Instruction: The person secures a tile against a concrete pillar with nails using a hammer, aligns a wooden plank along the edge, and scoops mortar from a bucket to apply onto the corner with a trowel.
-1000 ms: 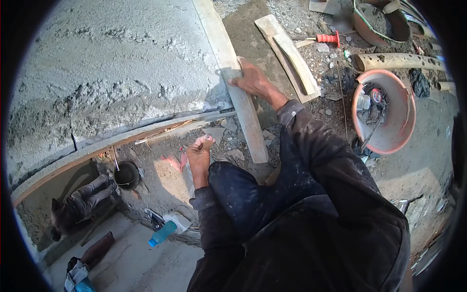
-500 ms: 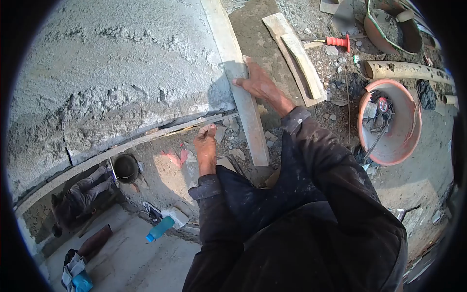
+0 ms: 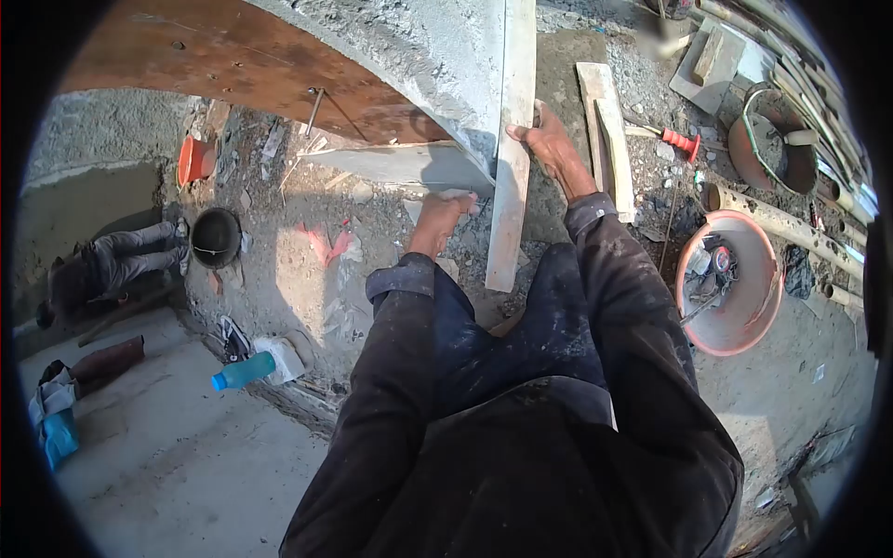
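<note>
My right hand (image 3: pixel 556 156) grips the right edge of a long, pale wooden plank (image 3: pixel 512 200), with its thumb over the upper face. The plank lies against the end of a rough grey concrete surface (image 3: pixel 465 56) and reaches down towards my knees. Left of the plank, my left hand (image 3: pixel 441 223) is closed, its fingers curled at the lower edge of a flat grey board (image 3: pixel 391 166). What those fingers hold, if anything, is hidden.
Right of me are a wide tub (image 3: pixel 730 321) with tools, a mortar bucket (image 3: pixel 772 139), a red-handled chisel (image 3: pixel 682 142) and a bamboo pole (image 3: pixel 781 223). At left, another person (image 3: pixel 112 265) is near a black bucket (image 3: pixel 215 238); a blue bottle (image 3: pixel 244 370) lies nearer.
The view has shifted, bringing the brown panel below the concrete into sight. My right hand still holds the plank; my left hand has come closer to the grey board's end.
</note>
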A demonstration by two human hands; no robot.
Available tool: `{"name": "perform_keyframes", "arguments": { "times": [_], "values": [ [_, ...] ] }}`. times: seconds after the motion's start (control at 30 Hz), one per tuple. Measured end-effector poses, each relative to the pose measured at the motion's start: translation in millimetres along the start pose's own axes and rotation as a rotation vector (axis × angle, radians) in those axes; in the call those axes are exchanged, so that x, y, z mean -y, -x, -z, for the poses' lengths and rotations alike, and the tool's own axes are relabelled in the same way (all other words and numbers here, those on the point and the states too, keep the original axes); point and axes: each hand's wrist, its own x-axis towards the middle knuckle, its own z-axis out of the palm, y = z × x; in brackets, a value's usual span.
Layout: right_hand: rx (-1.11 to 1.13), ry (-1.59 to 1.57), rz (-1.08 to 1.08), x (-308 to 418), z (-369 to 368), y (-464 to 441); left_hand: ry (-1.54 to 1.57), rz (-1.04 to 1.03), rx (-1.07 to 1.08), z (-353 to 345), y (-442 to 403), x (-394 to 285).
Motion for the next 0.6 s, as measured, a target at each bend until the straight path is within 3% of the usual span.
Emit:
{"name": "perform_keyframes", "arguments": {
  "times": [0.07,0.2,0.27,0.47,0.6],
  "values": [
    [0.007,0.001,0.035,-1.9,-1.3,0.7,-0.085,-0.234,0.035,-1.9,-23.1,24.0],
    [0.016,-0.014,0.039,0.2,-1.9,1.0,-0.326,-0.291,0.001,0.1,-20.0,16.5],
    [-0.002,0.002,0.046,-3.4,-2.0,-1.6,-0.711,-0.390,-0.138,1.7,-36.0,27.5],
    [-0.018,0.054,0.024,11.3,-4.0,9.4,-0.743,-0.313,-0.250,-7.0,-41.2,35.4],
    [-0.049,0.120,0.086,-1.4,-2.7,-1.6,-0.682,-0.228,-0.189,-0.6,-24.8,16.2]
  ]
}}
